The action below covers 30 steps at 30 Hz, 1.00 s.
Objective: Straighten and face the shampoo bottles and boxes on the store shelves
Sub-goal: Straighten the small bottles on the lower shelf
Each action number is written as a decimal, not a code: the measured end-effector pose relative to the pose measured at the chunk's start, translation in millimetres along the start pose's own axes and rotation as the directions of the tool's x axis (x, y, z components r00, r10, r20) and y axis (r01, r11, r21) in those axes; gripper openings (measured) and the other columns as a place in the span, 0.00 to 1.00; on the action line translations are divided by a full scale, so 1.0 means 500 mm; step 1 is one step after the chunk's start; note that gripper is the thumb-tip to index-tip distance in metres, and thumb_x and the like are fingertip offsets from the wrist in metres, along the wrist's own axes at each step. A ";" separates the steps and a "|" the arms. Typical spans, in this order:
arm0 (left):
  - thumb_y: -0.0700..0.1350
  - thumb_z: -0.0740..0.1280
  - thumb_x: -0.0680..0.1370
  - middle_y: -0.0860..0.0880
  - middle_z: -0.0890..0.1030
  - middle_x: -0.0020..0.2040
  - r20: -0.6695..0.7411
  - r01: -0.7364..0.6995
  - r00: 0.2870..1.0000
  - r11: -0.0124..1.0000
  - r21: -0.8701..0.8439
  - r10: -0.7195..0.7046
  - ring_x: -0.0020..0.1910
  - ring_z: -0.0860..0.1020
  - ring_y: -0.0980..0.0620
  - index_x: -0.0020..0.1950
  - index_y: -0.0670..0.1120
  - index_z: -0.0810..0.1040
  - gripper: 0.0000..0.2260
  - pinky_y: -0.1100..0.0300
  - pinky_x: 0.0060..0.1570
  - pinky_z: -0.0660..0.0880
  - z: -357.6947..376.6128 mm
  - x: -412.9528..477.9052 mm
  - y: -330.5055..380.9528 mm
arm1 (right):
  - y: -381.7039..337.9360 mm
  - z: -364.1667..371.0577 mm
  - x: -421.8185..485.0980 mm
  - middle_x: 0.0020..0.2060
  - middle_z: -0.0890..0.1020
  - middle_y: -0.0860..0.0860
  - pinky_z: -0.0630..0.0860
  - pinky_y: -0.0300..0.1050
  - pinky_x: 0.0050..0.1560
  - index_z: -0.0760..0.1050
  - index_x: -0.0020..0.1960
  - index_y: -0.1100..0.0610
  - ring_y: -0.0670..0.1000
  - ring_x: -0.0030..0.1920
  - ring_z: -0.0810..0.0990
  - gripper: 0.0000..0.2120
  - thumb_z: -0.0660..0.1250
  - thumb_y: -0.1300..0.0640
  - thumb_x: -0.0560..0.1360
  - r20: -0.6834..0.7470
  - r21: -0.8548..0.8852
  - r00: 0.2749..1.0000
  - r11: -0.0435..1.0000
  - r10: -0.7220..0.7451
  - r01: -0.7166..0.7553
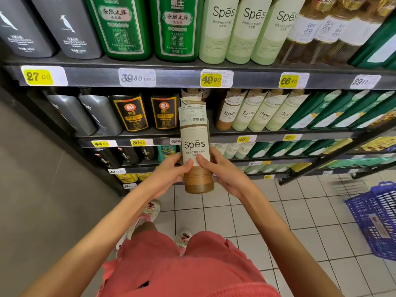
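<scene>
The brown Spes bottle [196, 146] is held upright in the air, in front of the shelves [171, 78]. The fingers [186, 166] of the left hand [169, 172] and right hand [225, 172] are curled round its lower half, likely so the label is faced outward.

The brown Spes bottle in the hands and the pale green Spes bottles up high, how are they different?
The brown bottle has a brown base; the pale green bottles have a light green one. The brown bottle is held off the shelf by the left hand and right hand; the pale green bottles stand on the upper shelf. Both read Spes.
</scene>
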<state>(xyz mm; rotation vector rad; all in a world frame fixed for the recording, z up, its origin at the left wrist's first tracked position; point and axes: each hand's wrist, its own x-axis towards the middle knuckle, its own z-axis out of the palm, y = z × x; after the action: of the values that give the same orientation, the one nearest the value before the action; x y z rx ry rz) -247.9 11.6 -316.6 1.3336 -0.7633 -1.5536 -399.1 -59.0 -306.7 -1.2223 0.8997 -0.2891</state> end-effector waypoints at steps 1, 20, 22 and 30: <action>0.42 0.64 0.77 0.49 0.76 0.61 -0.028 -0.020 0.999 0.997 0.075 0.022 0.58 0.77 0.51 0.64 0.50 0.70 0.15 0.59 0.48 0.79 -0.001 0.001 -0.004 | 0.001 -0.007 0.001 0.61 0.78 0.49 0.75 0.51 0.61 0.66 0.70 0.50 0.49 0.61 0.77 0.27 0.69 0.50 0.73 -0.015 -0.060 1.000 0.998 -0.020 0.019; 0.36 0.76 0.65 0.62 0.75 0.52 -0.001 -0.320 0.927 0.794 0.517 0.374 0.53 0.73 0.72 0.61 0.46 0.68 0.28 0.75 0.47 0.74 -0.013 0.008 0.044 | 0.001 -0.022 -0.016 0.55 0.79 0.38 0.73 0.47 0.63 0.66 0.61 0.44 0.45 0.62 0.76 0.34 0.77 0.66 0.64 -0.073 -0.248 0.884 0.867 -0.462 0.433; 0.37 0.75 0.66 0.60 0.75 0.54 0.008 -0.285 0.947 0.824 0.489 0.322 0.55 0.75 0.65 0.55 0.51 0.69 0.24 0.68 0.49 0.76 -0.016 0.000 0.045 | -0.007 -0.031 -0.020 0.56 0.79 0.42 0.76 0.49 0.60 0.67 0.62 0.47 0.47 0.61 0.76 0.33 0.78 0.62 0.64 -0.041 -0.262 0.905 0.878 -0.424 0.400; 0.53 0.73 0.69 0.42 0.75 0.62 0.114 0.147 0.985 0.979 -0.143 -0.131 0.54 0.80 0.48 0.63 0.44 0.70 0.27 0.51 0.46 0.80 0.013 -0.032 0.043 | -0.034 -0.052 -0.034 0.55 0.82 0.52 0.77 0.44 0.48 0.75 0.58 0.51 0.48 0.55 0.80 0.19 0.64 0.43 0.72 0.053 -0.195 0.994 0.975 -0.100 0.108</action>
<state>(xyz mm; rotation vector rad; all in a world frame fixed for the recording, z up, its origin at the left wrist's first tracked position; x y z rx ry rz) -248.8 17.2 -289.7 1.2234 -0.6123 -1.7672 -424.5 -72.1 -285.7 -1.4579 0.8433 -0.2603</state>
